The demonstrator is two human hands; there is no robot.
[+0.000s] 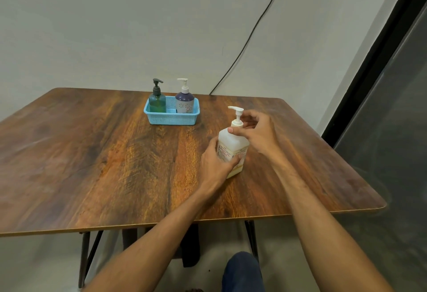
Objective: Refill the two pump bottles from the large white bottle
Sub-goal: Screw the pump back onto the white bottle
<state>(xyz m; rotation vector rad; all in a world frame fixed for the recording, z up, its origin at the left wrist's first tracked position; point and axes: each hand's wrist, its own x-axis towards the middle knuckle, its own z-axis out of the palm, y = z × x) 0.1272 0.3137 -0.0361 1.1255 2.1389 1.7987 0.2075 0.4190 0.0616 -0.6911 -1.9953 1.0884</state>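
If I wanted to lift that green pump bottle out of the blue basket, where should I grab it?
The translucent green pump bottle stands upright; the wall of the pale blue plastic basket hides its base and the purple pump bottle stands to its right. Probably grip its shoulder below the dark pump, coming from above and the left.

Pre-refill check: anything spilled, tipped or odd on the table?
Nothing stands out. Green bottle and purple bottle stand upright in the blue basket; large white bottle upright, left hand gripping its body, right hand pinching its collar. No spill visible.
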